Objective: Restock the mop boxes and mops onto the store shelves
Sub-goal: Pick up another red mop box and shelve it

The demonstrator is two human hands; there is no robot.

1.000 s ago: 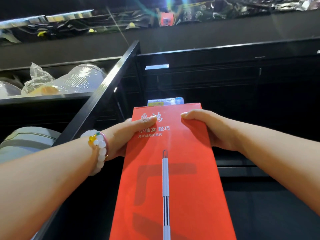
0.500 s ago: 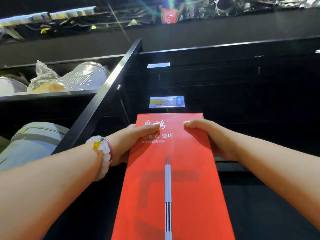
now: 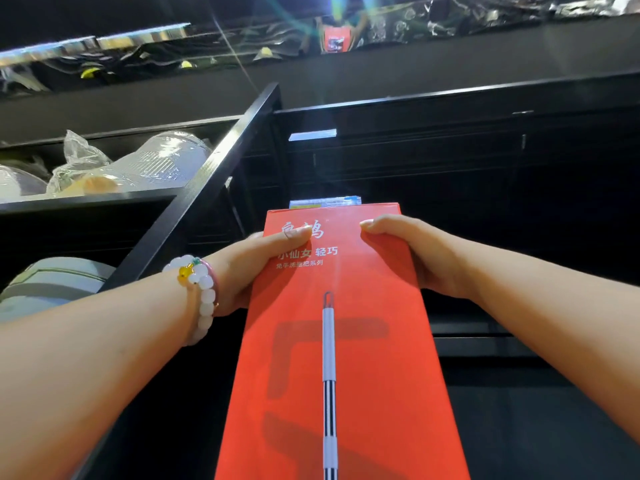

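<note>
Both hands, left hand (image 3: 256, 268) and right hand (image 3: 412, 258), grip the red mop box (image 3: 346, 358) centre frame, steadying its long body toward the dark shelves (image 3: 450, 161)

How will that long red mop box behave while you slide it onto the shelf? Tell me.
The red mop box looks stiff: its edges stay straight though the left hand and right hand grip only its far end. Long and narrow, it may swing or tip if one hand lets go. Its smooth face could be slippery.

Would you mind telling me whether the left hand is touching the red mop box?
Touching: the head view shows the left hand gripping the red mop box, thumb across its front.
</note>
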